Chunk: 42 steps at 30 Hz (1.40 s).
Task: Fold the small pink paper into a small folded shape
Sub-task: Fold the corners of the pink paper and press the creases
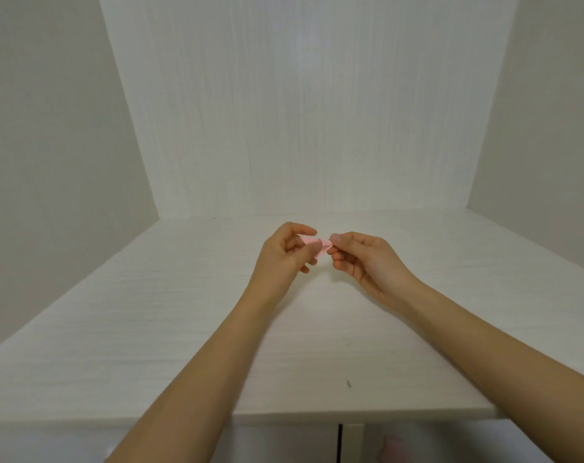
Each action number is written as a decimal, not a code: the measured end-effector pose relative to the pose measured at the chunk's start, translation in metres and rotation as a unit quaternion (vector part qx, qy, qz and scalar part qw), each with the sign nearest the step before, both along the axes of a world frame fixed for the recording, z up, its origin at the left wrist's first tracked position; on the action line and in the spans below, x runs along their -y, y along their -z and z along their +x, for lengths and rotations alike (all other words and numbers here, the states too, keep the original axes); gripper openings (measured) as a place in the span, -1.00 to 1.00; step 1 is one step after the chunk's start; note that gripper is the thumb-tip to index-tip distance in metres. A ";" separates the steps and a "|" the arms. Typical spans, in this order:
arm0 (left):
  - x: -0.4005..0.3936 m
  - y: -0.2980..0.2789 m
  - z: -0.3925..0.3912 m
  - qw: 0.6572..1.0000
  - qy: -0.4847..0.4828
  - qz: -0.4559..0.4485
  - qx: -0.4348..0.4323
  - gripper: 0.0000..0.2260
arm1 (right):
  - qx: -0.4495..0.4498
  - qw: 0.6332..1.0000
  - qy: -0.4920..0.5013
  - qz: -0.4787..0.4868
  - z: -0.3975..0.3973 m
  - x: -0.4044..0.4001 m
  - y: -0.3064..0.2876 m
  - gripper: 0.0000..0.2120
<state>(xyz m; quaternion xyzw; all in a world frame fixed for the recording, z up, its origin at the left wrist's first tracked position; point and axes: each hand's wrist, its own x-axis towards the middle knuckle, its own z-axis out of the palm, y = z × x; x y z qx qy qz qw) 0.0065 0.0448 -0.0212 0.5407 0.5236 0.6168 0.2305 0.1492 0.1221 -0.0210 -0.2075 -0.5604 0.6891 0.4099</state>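
Pinching the small pink paper point(318, 245) in mid-air above the white table point(183, 312) between our left hand point(284, 252) and right hand point(360, 259), we judge ourselves mid-fold, needing a firm crease next.

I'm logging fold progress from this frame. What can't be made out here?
- Pink paper, head view: mostly covered by the fingertips of the left hand and right hand; its shape and creases are too small to read.
- Whether it touches the table: cannot tell.
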 end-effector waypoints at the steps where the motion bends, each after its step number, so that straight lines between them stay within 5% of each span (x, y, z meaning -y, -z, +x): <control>1: 0.000 0.000 -0.001 1.000 0.005 -0.010 0.009 -0.92 | -0.008 1.000 0.002 -0.008 0.000 -0.001 0.000 -0.86; 10: -0.001 0.001 0.000 0.999 -0.021 -0.019 -0.041 -0.93 | 0.047 0.998 -0.047 -0.023 0.002 0.001 0.000 -0.89; 21: 0.000 0.001 0.001 0.999 -0.020 -0.016 -0.034 -0.91 | 0.004 0.997 -0.067 -0.048 0.000 0.000 0.002 -0.90; 35: -0.003 0.004 -0.003 1.000 0.006 -0.026 0.005 -0.85 | 0.088 0.991 0.010 0.102 -0.001 -0.001 0.004 -0.90; 42: -0.003 0.005 -0.002 0.999 0.014 -0.030 0.022 -0.83 | 0.112 0.989 0.011 0.100 -0.001 -0.001 0.005 -0.90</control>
